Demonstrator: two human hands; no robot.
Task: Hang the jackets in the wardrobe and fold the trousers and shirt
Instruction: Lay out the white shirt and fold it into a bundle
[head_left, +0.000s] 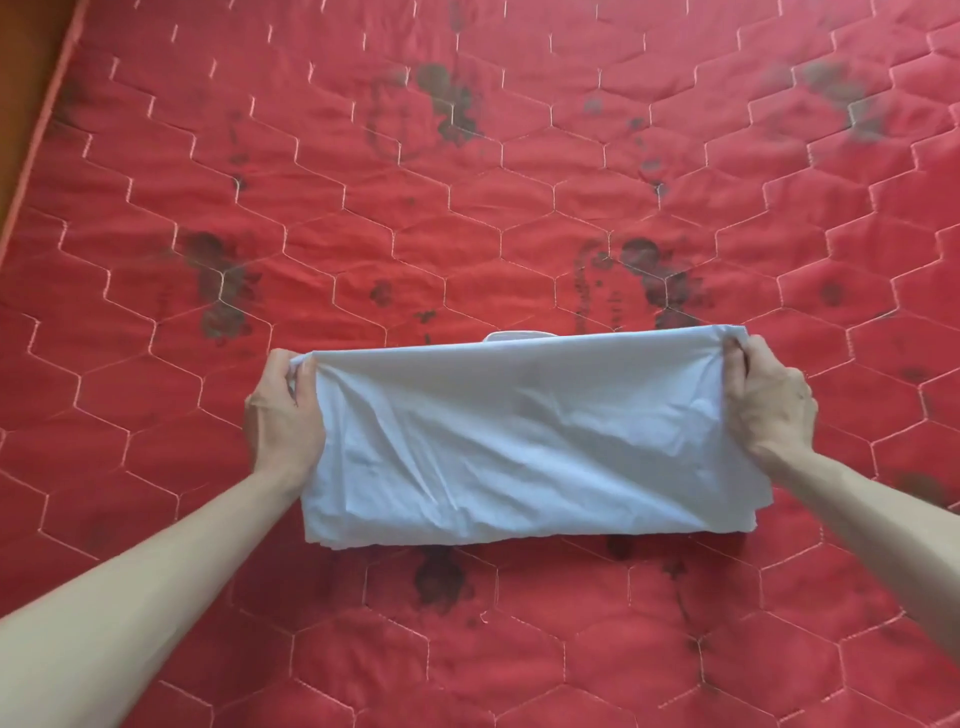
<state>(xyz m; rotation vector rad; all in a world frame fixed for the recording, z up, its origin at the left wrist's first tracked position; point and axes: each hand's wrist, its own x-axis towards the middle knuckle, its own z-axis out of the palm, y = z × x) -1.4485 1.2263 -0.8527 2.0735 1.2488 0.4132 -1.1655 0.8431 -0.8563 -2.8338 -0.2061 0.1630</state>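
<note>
Head view: left hand (283, 415), right hand (769, 402) pinching folded white shirt (524, 441); no writing.

The folded shirt (530, 441) lies on the mattress (467, 182), a hand at each end.

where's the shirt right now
In the head view the folded white shirt lies low centre on the red quilted mattress, held between the left hand and right hand.

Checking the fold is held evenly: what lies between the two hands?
In the head view, only the folded white shirt spans from the left hand to the right hand, above the red mattress.
</note>
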